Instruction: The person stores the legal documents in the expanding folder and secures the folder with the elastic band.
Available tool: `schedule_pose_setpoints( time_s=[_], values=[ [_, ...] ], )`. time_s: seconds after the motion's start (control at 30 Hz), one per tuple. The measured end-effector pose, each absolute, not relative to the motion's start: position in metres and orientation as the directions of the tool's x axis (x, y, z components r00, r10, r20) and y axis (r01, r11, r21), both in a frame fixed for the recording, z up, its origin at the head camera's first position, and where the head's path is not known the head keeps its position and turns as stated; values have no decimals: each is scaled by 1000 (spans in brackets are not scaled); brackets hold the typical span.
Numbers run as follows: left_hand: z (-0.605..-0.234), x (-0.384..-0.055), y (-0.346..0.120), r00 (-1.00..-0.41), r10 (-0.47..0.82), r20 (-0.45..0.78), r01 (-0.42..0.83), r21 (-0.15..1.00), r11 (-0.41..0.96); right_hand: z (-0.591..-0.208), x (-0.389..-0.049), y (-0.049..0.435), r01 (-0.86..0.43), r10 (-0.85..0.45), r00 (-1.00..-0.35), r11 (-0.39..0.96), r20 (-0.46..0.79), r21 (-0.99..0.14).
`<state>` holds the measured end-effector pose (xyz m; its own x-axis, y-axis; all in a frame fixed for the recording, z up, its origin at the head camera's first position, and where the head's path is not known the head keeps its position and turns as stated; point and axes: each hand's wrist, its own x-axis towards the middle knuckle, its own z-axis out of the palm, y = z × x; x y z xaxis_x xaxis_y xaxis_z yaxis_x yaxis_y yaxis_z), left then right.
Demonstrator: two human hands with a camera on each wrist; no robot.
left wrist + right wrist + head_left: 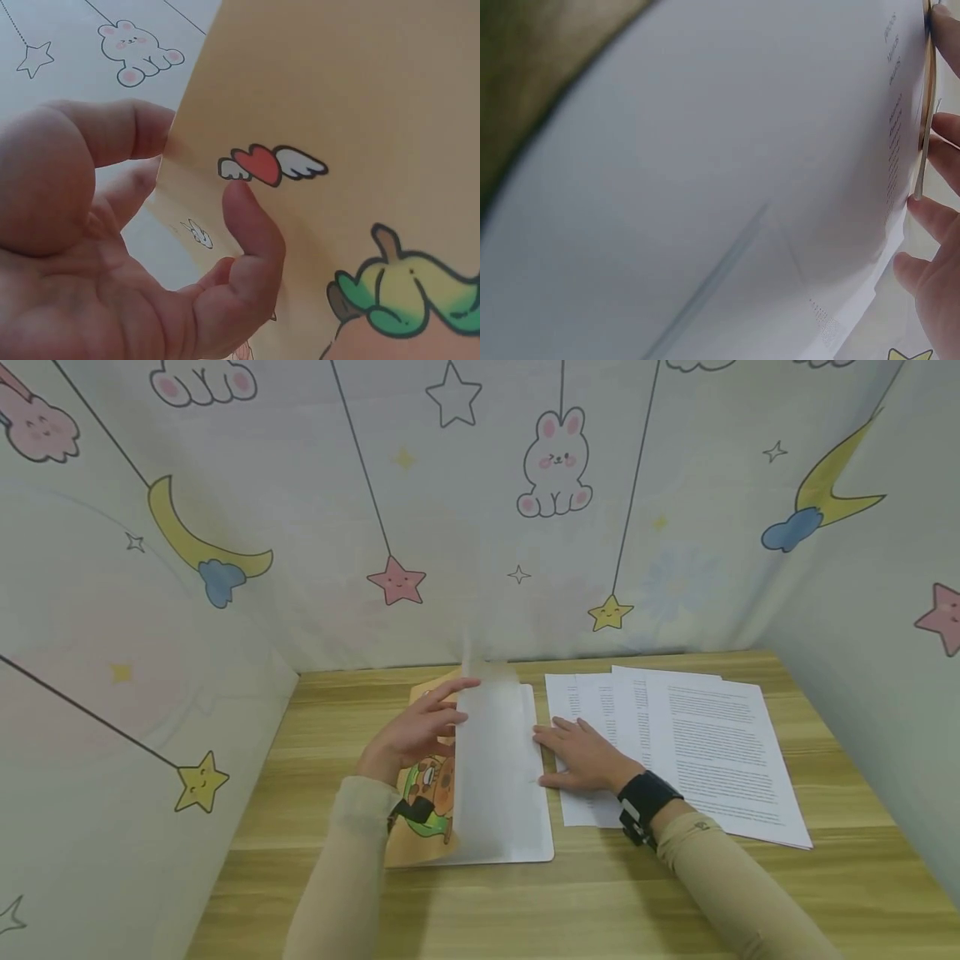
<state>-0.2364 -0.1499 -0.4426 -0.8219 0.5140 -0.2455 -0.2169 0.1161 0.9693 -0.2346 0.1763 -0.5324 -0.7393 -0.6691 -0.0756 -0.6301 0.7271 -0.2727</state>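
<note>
A folder with a cartoon-printed tan cover [429, 793] lies on the table, its cover lifted along the right edge. My left hand [416, 735] holds that edge, some fingers reaching over it; in the left wrist view a finger [253, 232] bends against the printed face beside a winged heart. Under the cover shows a translucent sleeve [495, 777] over a white backing. At the backing's right edge rests my right hand [581, 758], fingers spread and fairly straight. The right wrist view puts its fingertips [922, 206] right at the folder's edge.
Several printed sheets [716, 752] lie overlapped to the right of the folder, partly under my right hand and wrist. A wood-grain table [600, 893] carries everything. Cartoon-patterned cloth walls [480, 527] enclose it at the back and sides.
</note>
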Motion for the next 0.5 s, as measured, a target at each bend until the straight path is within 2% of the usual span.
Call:
schedule_pose_setpoints(
  time_s=[0.5],
  values=[
    [-439,-232,-162,-833,518,-197,-179,980,84,-527,-233,175,-626,-668,-739,728,-83,-280]
  ],
)
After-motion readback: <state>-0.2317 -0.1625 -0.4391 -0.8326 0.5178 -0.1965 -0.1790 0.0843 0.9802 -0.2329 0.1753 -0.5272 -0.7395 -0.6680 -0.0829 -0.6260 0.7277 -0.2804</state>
